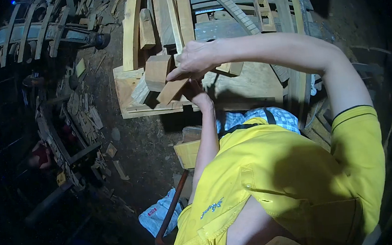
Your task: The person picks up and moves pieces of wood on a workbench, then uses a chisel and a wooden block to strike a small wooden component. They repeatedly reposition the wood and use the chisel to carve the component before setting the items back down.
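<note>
My right hand (194, 59) reaches across from the right and grips a small wooden board (172, 91) from above, its index finger stretched along the wood. Beneath it, my left hand (195, 91) comes up from below, near the same board; its fingers are mostly hidden in shadow behind the board and the right hand. Just left of the board, a thick wooden block (157, 72) stands on other wood pieces at the left of a plywood bench top (248, 84). Another small block (235, 68) lies right of my right hand.
Long planks (132, 31) extend away over the bench. A slatted wooden frame (263, 6) stands at its far right. Scrap wood (95, 116) litters the floor at left, beside a curved frame (51, 129). A blue-white bag (159, 215) lies at lower left.
</note>
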The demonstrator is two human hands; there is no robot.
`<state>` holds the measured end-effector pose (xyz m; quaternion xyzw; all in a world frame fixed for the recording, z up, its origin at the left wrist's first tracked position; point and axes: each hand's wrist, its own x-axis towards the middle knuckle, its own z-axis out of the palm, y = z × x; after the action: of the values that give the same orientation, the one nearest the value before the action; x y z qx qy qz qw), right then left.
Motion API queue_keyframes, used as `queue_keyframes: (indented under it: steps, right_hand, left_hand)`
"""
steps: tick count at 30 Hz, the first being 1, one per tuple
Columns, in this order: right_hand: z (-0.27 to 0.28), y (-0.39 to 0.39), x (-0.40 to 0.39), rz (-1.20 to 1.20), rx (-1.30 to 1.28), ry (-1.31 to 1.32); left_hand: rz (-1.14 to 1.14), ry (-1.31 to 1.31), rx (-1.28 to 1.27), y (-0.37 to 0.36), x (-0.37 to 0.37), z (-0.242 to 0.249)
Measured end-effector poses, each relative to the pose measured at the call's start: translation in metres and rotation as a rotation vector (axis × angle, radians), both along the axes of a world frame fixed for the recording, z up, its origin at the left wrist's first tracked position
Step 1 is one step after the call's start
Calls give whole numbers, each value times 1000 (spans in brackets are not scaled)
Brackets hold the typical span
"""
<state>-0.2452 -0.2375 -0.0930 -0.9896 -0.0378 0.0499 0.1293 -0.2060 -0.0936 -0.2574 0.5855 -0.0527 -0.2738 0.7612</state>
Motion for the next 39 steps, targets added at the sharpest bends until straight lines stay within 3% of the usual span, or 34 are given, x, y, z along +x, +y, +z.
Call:
queue_keyframes:
  steps: [2, 4, 6, 12, 14, 16, 18, 19, 22, 24, 26, 28, 30, 31, 33, 35, 36, 38, 39]
  right_hand:
    - [-11, 7, 4, -20, 22, -33]
    - [-18, 6, 2, -10, 120, -88]
    - [-16, 5, 7, 0, 2, 33]
    - [-21, 4, 6, -58, 200, -128]
    - [-22, 0, 8, 4, -6, 26]
    - [-17, 4, 4, -25, 36, 31]
    - [-19, 4, 1, -26, 236, -183]
    - [-17, 1, 3, -27, 23, 53]
    - [-3, -3, -3, -75, -8, 58]
    - [4, -1, -3, -133, 65, 34]
    - [12, -2, -8, -209, 244, -152]
    - [-9, -7, -2, -198, 329, -218]
    - [-17, -9, 3, -165, 175, -9]
    - [-19, -16, -1, -61, 13, 110]
    - [-14, -14, 2, -78, 17, 41]
    - [-18, -10, 3, -77, 30, -14]
    - [-30, -8, 5, -37, 133, -90]
    - [-34, -7, 7, 38, 327, -248]
    - [-26, -9, 5, 19, 52, 94]
  left_hand:
    - [-17, -8, -38, 0, 3, -2]
    - [-10, -249, 62, 0, 5, -6]
    - [-1, -150, 89, 2, 4, -5]
    - [73, -167, -11, -1, -1, -11]
    - [68, 61, 16, -1, -4, -5]
    - [12, 48, -43, 2, 4, -30]
    - [-5, 45, 11, 1, 4, -23]
    - [-8, 38, 9, 0, 4, -18]
    - [26, -100, 34, -5, -2, -2]
    - [14, 35, 95, -3, -2, 0]
    - [1, 90, 127, -3, 3, -3]
    - [11, 125, 98, -2, 5, -11]
    - [27, 141, 99, -2, 1, -1]
    - [3, -17, 138, -3, 1, 1]
    - [-1, -208, 148, -3, 1, 3]
    - [22, -55, 95, -5, -1, -3]
    - [38, 86, 42, -3, 2, -15]
    - [-27, 129, 120, 0, 9, -27]
    - [2, 88, 31, -2, 6, -29]
